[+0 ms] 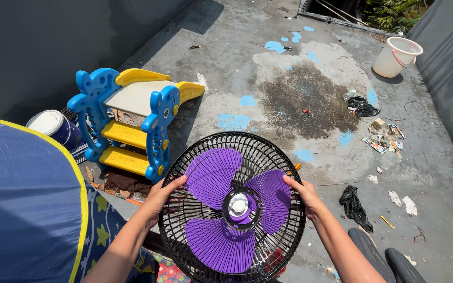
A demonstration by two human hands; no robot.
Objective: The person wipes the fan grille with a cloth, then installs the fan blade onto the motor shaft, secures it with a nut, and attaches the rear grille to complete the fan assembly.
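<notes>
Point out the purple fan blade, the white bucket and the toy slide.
purple fan blade point(212, 173): head view, on the upper left blade.
white bucket point(392, 62): head view, on its side wall.
toy slide point(162, 112): head view, on its blue side panel.

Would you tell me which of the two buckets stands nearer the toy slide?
The blue-sided bucket with the white lid, just left of the toy slide; the cream bucket stands far off, by the right wall.

two bare forearms, sleeveless to the frame edge, no rings, watch or gloves on the hands
</notes>
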